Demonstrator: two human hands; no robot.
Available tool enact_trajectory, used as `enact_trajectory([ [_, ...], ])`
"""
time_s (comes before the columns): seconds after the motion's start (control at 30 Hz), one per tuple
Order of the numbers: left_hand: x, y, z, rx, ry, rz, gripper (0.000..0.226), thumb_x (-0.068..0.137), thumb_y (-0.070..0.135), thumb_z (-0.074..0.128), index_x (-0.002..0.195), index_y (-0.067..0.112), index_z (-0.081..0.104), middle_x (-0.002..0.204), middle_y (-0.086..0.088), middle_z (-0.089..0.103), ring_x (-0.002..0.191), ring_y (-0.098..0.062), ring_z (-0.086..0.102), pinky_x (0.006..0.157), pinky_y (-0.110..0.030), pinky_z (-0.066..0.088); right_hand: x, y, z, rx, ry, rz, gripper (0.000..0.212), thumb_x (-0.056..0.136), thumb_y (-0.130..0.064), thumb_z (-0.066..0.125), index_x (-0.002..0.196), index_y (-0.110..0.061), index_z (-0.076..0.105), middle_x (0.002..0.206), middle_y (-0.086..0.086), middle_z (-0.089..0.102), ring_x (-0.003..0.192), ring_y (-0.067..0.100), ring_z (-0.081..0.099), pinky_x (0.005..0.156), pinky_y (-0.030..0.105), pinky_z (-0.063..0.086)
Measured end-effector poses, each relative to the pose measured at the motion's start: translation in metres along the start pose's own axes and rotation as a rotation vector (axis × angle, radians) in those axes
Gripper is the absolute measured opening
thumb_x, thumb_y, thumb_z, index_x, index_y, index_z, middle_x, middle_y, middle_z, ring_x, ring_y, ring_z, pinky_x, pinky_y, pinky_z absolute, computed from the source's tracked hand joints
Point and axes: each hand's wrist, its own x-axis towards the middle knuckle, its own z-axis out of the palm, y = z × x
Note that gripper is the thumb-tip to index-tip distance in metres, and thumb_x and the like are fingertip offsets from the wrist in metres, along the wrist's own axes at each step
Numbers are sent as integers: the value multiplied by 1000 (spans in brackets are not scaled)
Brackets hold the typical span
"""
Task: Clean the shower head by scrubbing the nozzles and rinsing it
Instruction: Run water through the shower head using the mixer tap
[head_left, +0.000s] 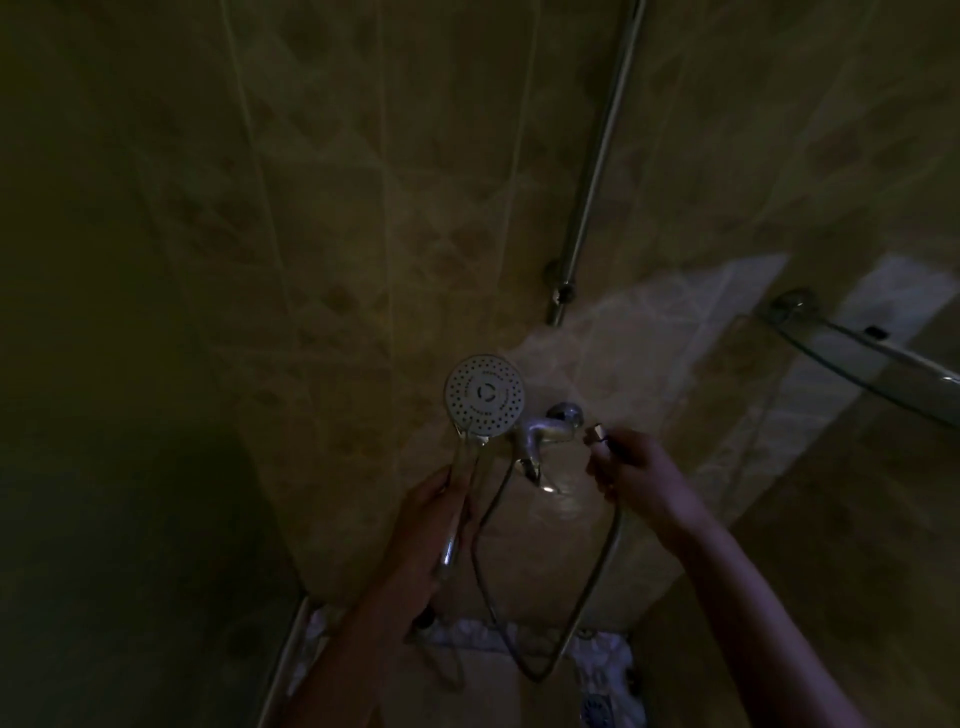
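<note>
**Shower head held off its mount, hose end free in the other hand**

The shower head (484, 396) was round and pale, its face dotted with rings of small dark nozzles around a dark centre mark. It faced the camera, upright, in front of the tiled wall (322, 208) and just left of the chrome tap (545, 431). Lighting was very dim; no dirt or water on the nozzles could be made out.

The left hand (426, 525) gripped the chrome handle below the head, fingers curled round it. The right hand (636, 473) pinched the hose end fitting (596, 434), which stood just beside the tap but apart from it. The hose (587, 603) hung in a loop between the two hands.

A chrome riser rail (597, 161) ran up the wall above the tap. A glass corner shelf (857, 358) sat at right; contents could not be told. White crumpled material (597, 652) lay low behind the hose loop, unidentifiable.
</note>
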Motion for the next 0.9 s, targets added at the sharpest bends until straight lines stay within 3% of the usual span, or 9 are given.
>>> enact_trajectory([
  [0.1,-8,20,5,-56,-127,27,23,95,12,50,92,17,72,75,-1,69,64,-11,63,58,-22,49,-19,-30,-8,128,31,-30,17,99,-10,46,93,-3,60,71,6,57,61,16,54,60,34,44],
  [0.17,-12,33,13,-68,-190,51,20,95,12,49,103,12,67,72,5,72,64,-7,67,56,-19,52,-27,-44,-11,193,41,-39,17,100,-12,46,96,-8,62,74,9,59,66,20,56,65,36,46],
  [0.33,-16,59,33,-108,-274,64,22,96,9,48,114,14,60,79,2,71,71,-9,67,66,-27,56,-49,-54,-15,249,-5,-96,18,99,-17,49,94,-10,65,74,4,60,69,17,57,63,27,47],
  [0.47,-14,82,52,-11,-277,115,26,94,-4,46,118,5,49,89,-15,63,74,-24,62,69,-35,51,-64,-47,-12,246,-28,-90,18,98,-19,52,88,-13,67,72,-2,62,68,12,58,63,24,46],
  [0.67,-8,119,82,91,-354,214,23,92,-7,45,99,14,52,82,-7,68,74,-20,66,73,-38,52,-82,-43,-10,239,-92,-68,21,97,-14,52,91,3,62,73,1,62,69,16,57,66,30,44],
  [0.77,-5,132,99,71,-381,251,23,93,-6,45,98,16,50,78,-4,69,76,-17,69,71,-33,54,-83,-46,-8,284,-88,-44,12,95,-10,55,98,0,60,72,1,64,66,16,58,64,31,45],
  [0.9,-5,145,114,-13,-437,276,25,94,-5,44,107,15,49,87,-10,63,82,-20,67,86,-42,53,-78,-53,-9,370,-33,-10,7,92,-9,60,95,-9,54,70,-1,67,63,16,61,61,32,46],
])
